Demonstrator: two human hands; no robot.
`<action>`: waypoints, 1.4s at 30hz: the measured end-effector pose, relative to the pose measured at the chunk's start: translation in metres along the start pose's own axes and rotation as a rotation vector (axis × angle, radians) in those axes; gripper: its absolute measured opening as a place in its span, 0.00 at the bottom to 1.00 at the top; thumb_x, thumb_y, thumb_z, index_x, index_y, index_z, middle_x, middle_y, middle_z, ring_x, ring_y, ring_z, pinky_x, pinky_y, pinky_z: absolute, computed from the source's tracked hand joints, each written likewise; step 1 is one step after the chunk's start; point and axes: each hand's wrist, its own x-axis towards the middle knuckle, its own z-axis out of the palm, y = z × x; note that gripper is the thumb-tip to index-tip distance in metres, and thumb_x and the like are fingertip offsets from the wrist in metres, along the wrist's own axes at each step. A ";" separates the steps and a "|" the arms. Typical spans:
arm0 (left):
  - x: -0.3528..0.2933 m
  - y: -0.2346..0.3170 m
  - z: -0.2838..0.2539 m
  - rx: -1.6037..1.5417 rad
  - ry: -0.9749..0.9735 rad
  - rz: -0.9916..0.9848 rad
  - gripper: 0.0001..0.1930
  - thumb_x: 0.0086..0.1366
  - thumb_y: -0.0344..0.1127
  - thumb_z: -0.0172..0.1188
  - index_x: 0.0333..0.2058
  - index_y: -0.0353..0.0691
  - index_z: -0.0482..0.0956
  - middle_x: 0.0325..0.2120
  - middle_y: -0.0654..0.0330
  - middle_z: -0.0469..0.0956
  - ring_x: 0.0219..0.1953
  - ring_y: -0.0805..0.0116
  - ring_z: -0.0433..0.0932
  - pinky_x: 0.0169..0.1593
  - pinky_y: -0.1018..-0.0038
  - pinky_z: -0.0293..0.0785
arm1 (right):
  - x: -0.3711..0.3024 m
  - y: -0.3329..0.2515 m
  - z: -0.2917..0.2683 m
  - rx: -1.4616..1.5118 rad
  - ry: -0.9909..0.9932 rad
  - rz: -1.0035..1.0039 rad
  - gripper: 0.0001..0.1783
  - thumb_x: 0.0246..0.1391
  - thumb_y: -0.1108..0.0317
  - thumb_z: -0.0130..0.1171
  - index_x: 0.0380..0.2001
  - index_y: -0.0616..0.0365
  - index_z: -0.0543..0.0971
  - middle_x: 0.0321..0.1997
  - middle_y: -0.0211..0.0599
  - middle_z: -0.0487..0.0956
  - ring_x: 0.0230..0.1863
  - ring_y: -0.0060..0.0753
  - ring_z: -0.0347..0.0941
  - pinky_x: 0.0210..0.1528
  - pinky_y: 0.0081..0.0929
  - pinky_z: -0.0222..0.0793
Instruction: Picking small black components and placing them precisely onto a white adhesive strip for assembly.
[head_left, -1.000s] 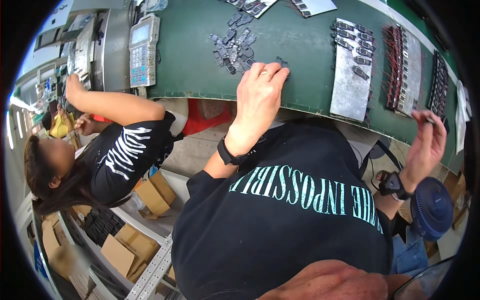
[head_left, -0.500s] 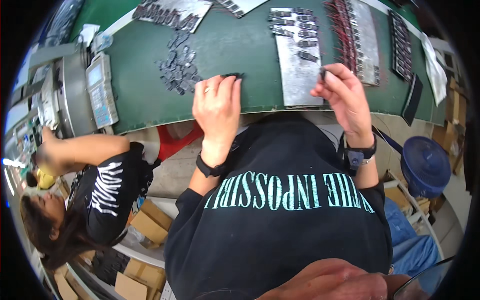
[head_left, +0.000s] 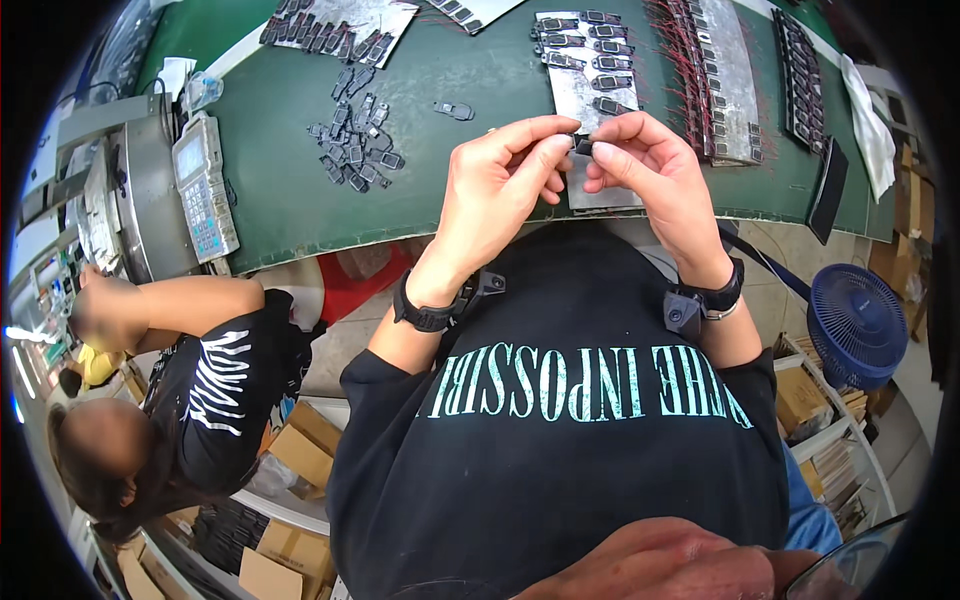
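My left hand (head_left: 500, 190) and my right hand (head_left: 660, 180) meet over the near part of a silver metal plate (head_left: 605, 198). Their fingertips pinch a small black part (head_left: 582, 146) between them; fingers cover most of it, so its exact kind is unclear. Beyond my fingers, two columns of small black rectangular-faced modules (head_left: 611, 63) lie on that plate. A single loose black module (head_left: 455, 110) rests on the green table to the left. Farther left is a loose heap of similar modules (head_left: 352, 140).
Other plates with black modules (head_left: 335, 30) and red-wired modules (head_left: 720, 90) lie along the far side and right of the green table (head_left: 450, 205). A keypad device (head_left: 203, 185) stands left. A person (head_left: 215, 380) sits at left; a blue fan (head_left: 857, 325) stands right.
My left hand has moved right, leaving one module on the table. My right hand has moved left, and both now meet at the small black part.
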 end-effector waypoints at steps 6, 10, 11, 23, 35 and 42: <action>-0.002 -0.017 0.003 -0.035 -0.036 0.075 0.15 0.67 0.25 0.59 0.52 0.33 0.79 0.33 0.59 0.84 0.35 0.75 0.83 0.40 0.77 0.81 | 0.003 0.004 -0.002 -0.047 0.063 0.023 0.09 0.61 0.73 0.60 0.44 0.63 0.77 0.35 0.31 0.79 0.35 0.21 0.77 0.42 0.22 0.77; -0.001 -0.015 0.003 -0.085 -0.027 0.005 0.15 0.67 0.24 0.57 0.53 0.31 0.79 0.37 0.55 0.85 0.39 0.72 0.84 0.45 0.77 0.81 | 0.001 0.000 0.003 -0.193 0.088 -0.057 0.08 0.60 0.74 0.61 0.42 0.64 0.78 0.36 0.29 0.79 0.35 0.20 0.77 0.40 0.19 0.75; -0.001 -0.016 0.002 -0.075 -0.035 0.018 0.16 0.67 0.24 0.57 0.53 0.31 0.78 0.37 0.54 0.85 0.40 0.72 0.84 0.45 0.77 0.81 | 0.000 -0.001 0.005 -0.257 0.095 -0.089 0.08 0.60 0.74 0.62 0.42 0.63 0.78 0.36 0.28 0.79 0.34 0.19 0.76 0.39 0.18 0.74; 0.000 -0.017 0.001 0.029 -0.114 0.102 0.16 0.66 0.24 0.58 0.53 0.32 0.76 0.34 0.55 0.86 0.38 0.71 0.85 0.44 0.77 0.80 | 0.001 -0.004 -0.001 -0.327 -0.011 -0.034 0.07 0.60 0.75 0.61 0.41 0.62 0.79 0.42 0.29 0.78 0.40 0.17 0.75 0.42 0.18 0.73; 0.004 -0.005 0.000 0.125 -0.212 0.057 0.11 0.68 0.23 0.57 0.49 0.29 0.73 0.38 0.52 0.84 0.42 0.70 0.83 0.45 0.77 0.82 | 0.014 -0.014 -0.021 -0.267 -0.234 0.043 0.18 0.60 0.75 0.60 0.52 0.62 0.70 0.41 0.30 0.77 0.45 0.19 0.75 0.48 0.20 0.74; 0.006 -0.010 0.002 -0.022 -0.165 0.069 0.09 0.67 0.24 0.57 0.45 0.29 0.74 0.34 0.53 0.85 0.37 0.71 0.85 0.41 0.77 0.81 | 0.014 -0.016 -0.019 -0.244 -0.212 0.057 0.13 0.60 0.77 0.59 0.48 0.64 0.73 0.40 0.31 0.77 0.46 0.21 0.75 0.51 0.21 0.73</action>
